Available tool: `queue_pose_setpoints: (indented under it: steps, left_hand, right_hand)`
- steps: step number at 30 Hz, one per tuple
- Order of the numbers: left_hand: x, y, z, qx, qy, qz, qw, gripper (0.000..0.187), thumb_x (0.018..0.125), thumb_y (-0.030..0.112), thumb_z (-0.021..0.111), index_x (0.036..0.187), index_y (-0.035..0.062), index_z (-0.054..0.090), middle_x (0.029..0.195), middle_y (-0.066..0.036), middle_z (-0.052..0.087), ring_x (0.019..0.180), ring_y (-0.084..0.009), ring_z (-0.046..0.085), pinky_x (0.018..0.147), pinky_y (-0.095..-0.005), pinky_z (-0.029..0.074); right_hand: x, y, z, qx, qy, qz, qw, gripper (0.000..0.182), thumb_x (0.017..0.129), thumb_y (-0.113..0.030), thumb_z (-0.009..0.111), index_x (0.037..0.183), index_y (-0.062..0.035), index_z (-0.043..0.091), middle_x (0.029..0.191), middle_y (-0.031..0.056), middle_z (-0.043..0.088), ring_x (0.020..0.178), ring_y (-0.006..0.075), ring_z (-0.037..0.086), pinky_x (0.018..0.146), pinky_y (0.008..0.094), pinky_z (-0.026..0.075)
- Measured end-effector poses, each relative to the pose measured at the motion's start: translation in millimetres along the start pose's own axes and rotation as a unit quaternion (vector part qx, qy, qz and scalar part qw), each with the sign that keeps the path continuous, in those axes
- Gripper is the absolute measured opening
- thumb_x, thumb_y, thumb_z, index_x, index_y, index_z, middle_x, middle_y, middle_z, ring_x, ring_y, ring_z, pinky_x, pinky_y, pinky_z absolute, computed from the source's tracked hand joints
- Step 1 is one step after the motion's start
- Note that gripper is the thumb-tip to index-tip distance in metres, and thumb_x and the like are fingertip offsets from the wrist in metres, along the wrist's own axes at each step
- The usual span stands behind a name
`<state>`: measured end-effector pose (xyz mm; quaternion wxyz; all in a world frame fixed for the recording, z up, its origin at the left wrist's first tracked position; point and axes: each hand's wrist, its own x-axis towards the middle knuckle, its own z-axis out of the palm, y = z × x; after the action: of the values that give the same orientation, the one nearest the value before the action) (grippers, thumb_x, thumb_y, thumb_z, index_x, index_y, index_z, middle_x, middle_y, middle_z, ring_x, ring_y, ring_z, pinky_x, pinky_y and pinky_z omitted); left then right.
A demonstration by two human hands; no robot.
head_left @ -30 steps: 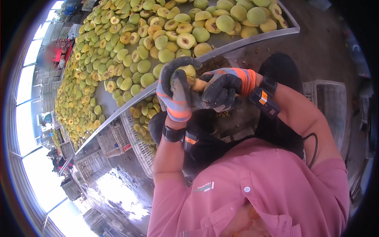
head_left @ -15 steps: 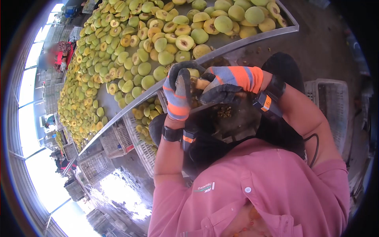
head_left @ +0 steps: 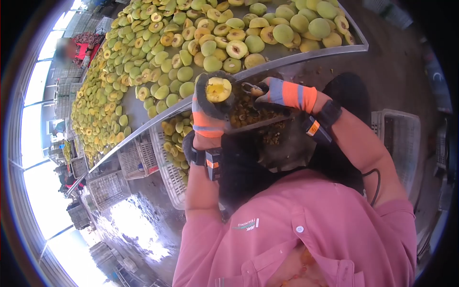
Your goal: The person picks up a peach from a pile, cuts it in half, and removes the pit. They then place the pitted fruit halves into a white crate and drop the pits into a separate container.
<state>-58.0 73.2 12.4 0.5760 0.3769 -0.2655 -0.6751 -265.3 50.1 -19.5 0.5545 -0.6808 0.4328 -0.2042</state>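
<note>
My left hand (head_left: 209, 107), in a grey and orange glove with dark palm, is closed around a peach half (head_left: 219, 90). Its yellow cut face is turned up and shows a hollow in the middle. To the right, my right hand (head_left: 282, 93), gloved alike, grips a pitting tool by its handle. The tool's curved metal loop (head_left: 246, 88) points toward the peach half but stands apart from it. Below both hands is a container of dark scraps and pits (head_left: 253, 115).
A metal-rimmed table (head_left: 306, 55) heaped with green-yellow peach halves (head_left: 210, 48) lies ahead. Under its edge, a white crate (head_left: 168, 179) holds more halves. Another crate (head_left: 406, 143) stands at right, and several crates (head_left: 110, 189) at left. A person in red (head_left: 83, 50) is at far left.
My hands have moved apart; the tool has come away from the peach half. My left hand has turned so that the hollowed cut face shows. The view has shifted slightly.
</note>
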Motion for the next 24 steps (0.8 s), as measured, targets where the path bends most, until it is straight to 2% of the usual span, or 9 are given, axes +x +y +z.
queue_pose_setpoints:
  steps: [3,4,6,10,11,14,17,22,24]
  left_hand:
    - [-2.9,1.0,-5.5,0.087,0.023,0.020,0.996,0.031,0.087,0.008,0.060,0.116,0.0007,0.050,0.102,-0.009,0.063,0.092,-0.0239,0.062,0.076,-0.0356,0.052]
    - [-3.1,-2.4,-7.6,0.234,0.003,0.136,0.963,0.031,0.088,0.007,0.059,0.117,0.0004,0.050,0.102,-0.009,0.063,0.091,-0.0236,0.062,0.076,-0.0341,0.052]
    - [-2.7,-14.2,-9.6,0.498,-0.044,0.343,0.795,0.032,0.088,0.006,0.058,0.118,-0.0001,0.049,0.103,-0.009,0.063,0.090,-0.0231,0.061,0.076,-0.0312,0.051]
    - [2.8,-22.0,-1.8,0.413,-0.027,0.270,0.869,0.025,0.095,0.016,0.051,0.114,-0.0002,0.054,0.103,-0.006,0.062,0.088,-0.0176,0.060,0.077,-0.0285,0.049]
    - [-0.9,-24.9,7.8,0.330,-0.006,0.237,0.914,0.025,0.096,0.018,0.049,0.112,-0.0002,0.056,0.103,-0.006,0.062,0.088,-0.0165,0.059,0.077,-0.0283,0.048]
    - [4.8,-34.6,7.0,0.295,0.059,0.217,0.929,0.035,0.100,0.029,0.042,0.106,0.0007,0.060,0.099,-0.004,0.063,0.086,-0.0122,0.058,0.075,-0.0258,0.048]
    - [3.5,-35.4,7.9,0.331,0.107,0.254,0.903,0.035,0.099,0.031,0.042,0.107,0.0014,0.060,0.094,-0.005,0.064,0.083,-0.0115,0.059,0.071,-0.0254,0.049]
    - [-8.0,17.1,3.2,0.076,0.178,0.074,0.978,0.041,0.095,0.042,0.046,0.105,0.0052,0.059,0.086,-0.007,0.065,0.069,-0.0145,0.062,0.055,-0.0271,0.048]
    - [-17.6,35.2,-18.5,0.128,0.216,0.125,0.960,0.040,0.093,0.045,0.049,0.107,0.0085,0.058,0.084,-0.007,0.066,0.060,-0.0149,0.058,0.048,-0.0246,0.042]
  right_hand:
    - [3.6,1.8,9.8,0.107,0.074,-0.069,0.989,0.044,0.077,-0.027,0.073,0.108,0.0012,0.060,0.083,0.0110,0.068,0.075,0.0202,0.063,0.067,0.0330,0.049]
    - [4.8,-2.7,12.5,0.086,0.093,-0.083,0.988,0.042,0.077,-0.026,0.073,0.107,-0.0005,0.061,0.083,0.0108,0.068,0.075,0.0197,0.063,0.068,0.0330,0.049]
    - [5.2,-15.9,15.5,0.047,0.134,-0.105,0.984,0.038,0.076,-0.026,0.073,0.106,-0.0039,0.062,0.084,0.0103,0.068,0.074,0.0187,0.063,0.068,0.0329,0.049]
    - [11.2,-29.9,34.2,-0.173,0.212,-0.233,0.933,0.027,0.084,-0.025,0.063,0.107,-0.0095,0.062,0.087,0.0087,0.066,0.075,0.0268,0.062,0.067,0.0347,0.049]
    - [24.7,-20.1,41.9,-0.148,0.194,-0.183,0.953,0.028,0.081,-0.030,0.064,0.101,-0.0096,0.062,0.085,0.0106,0.066,0.074,0.0297,0.063,0.067,0.0363,0.049]
    - [19.1,-36.0,40.7,-0.171,0.209,-0.154,0.950,0.035,0.078,-0.038,0.063,0.090,-0.0058,0.064,0.085,0.0188,0.065,0.082,0.0367,0.062,0.072,0.0416,0.050]
    - [14.4,-47.1,23.9,-0.385,0.154,-0.042,0.909,0.032,0.078,-0.035,0.062,0.093,-0.0066,0.064,0.085,0.0186,0.066,0.083,0.0358,0.063,0.074,0.0426,0.050]
    - [3.2,-17.3,-13.2,-0.310,0.069,0.029,0.948,0.029,0.079,-0.030,0.058,0.097,-0.0070,0.062,0.088,0.0178,0.065,0.085,0.0349,0.062,0.074,0.0422,0.049]
    - [1.9,-7.1,-9.1,-0.316,0.026,0.037,0.948,0.030,0.080,-0.030,0.057,0.098,-0.0065,0.061,0.091,0.0182,0.065,0.087,0.0348,0.062,0.075,0.0420,0.049]
